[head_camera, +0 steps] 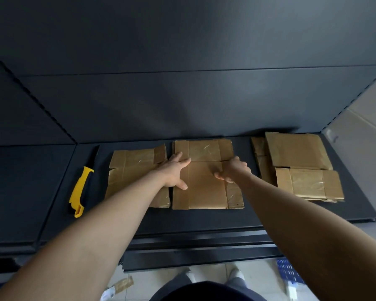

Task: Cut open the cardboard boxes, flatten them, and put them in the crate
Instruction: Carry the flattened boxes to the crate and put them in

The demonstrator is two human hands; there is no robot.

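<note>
A flattened cardboard box lies in the middle of the dark shelf. My left hand presses flat on its left part with straight fingers. My right hand rests on its right part with fingers bent down onto the cardboard. Another flattened box lies to the left, partly under my left forearm. A stack of flattened boxes sits at the right. A yellow-handled knife lies on the shelf at the far left, apart from both hands.
A blue crate shows on the floor at the lower right, mostly hidden by my right arm. A scrap of taped cardboard lies on the tiled floor near my feet. The shelf's dark back panel rises behind the boxes.
</note>
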